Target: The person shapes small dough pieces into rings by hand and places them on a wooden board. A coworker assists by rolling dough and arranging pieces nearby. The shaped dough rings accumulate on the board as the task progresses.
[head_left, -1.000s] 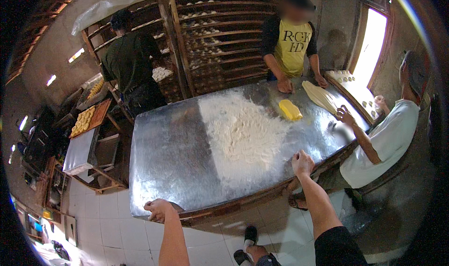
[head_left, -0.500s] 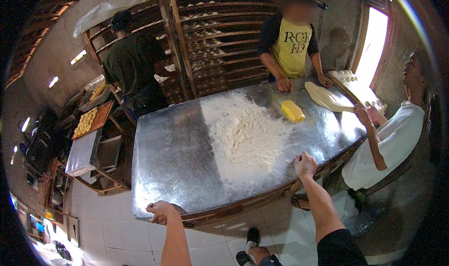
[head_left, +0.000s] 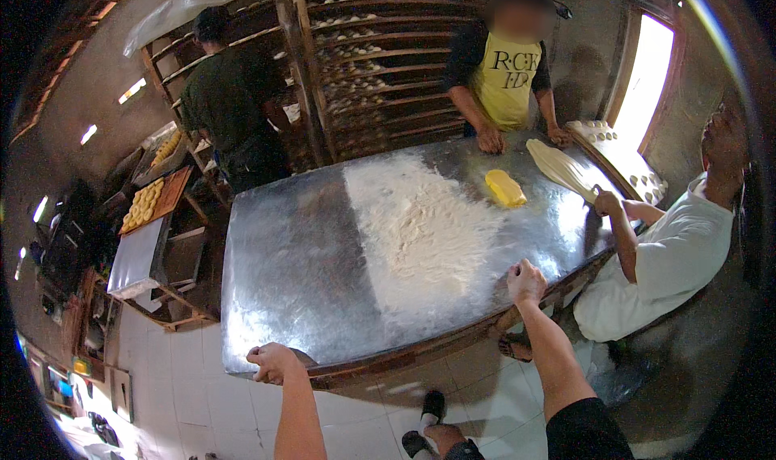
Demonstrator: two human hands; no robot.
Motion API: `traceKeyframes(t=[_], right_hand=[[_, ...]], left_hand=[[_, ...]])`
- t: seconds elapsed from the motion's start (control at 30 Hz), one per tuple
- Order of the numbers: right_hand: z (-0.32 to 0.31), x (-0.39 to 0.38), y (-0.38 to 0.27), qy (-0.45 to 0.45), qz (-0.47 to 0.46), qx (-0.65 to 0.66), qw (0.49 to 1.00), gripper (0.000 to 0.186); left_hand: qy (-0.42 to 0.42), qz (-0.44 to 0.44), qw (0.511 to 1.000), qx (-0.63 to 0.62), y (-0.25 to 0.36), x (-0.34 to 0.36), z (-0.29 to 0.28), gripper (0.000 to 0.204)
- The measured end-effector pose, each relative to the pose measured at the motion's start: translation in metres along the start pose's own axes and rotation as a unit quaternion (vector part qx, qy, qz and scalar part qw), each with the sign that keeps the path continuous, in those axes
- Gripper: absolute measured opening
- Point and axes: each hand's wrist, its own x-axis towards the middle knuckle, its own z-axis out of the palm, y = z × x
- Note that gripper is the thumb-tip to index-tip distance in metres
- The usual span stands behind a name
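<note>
My left hand (head_left: 273, 363) rests at the near left corner of a metal-topped table (head_left: 291, 254), its fingers curled in with nothing seen in them. Closed into a loose fist, my right hand (head_left: 526, 283) leans on the table near its front edge, further right. Between and beyond my hands, a wide patch of white flour (head_left: 424, 234) covers the middle of the tabletop. A smooth yellow lump (head_left: 505, 188), perhaps dough or fat, lies past the flour at the right. Behind it stretches a long pale sheet of dough (head_left: 558, 167).
A co-worker in white (head_left: 659, 258) at the right holds the dough's near end; another in a yellow shirt (head_left: 505, 80) stands across the table. A third person (head_left: 230, 112) faces racks (head_left: 388, 56) of dough pieces. Buns lie on a wooden board (head_left: 166, 205) at left.
The co-worker at the right has leaned in, and that person's hands with the dough's end have moved left. My hands keep their places on the table; the view has shifted slightly.
</note>
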Motion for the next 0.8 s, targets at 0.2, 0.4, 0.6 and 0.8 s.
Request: traceKeyframes(t=[0.2,0.4,0.6,0.8], right_hand=[[0.007,0.001,0.006,0.018,-0.014,0.002,1.000,0.018],[0.010,0.002,0.007,0.008,-0.008,0.003,1.000,0.019],[0.014,0.003,0.007,0.005,-0.006,-0.003,1.000,0.024],[0.015,0.005,0.008,0.001,-0.005,-0.021,1.000,0.025]], left_hand=[[0.026,0.003,0.999,0.036,0.000,0.002,0.004,0.020],[0.021,-0.024,0.999,0.032,0.003,0.000,0.002,0.020],[0.046,-0.025,0.998,-0.037,-0.002,0.005,0.009,0.018],[0.065,-0.023,0.997,-0.018,-0.006,0.012,0.019,0.017]])
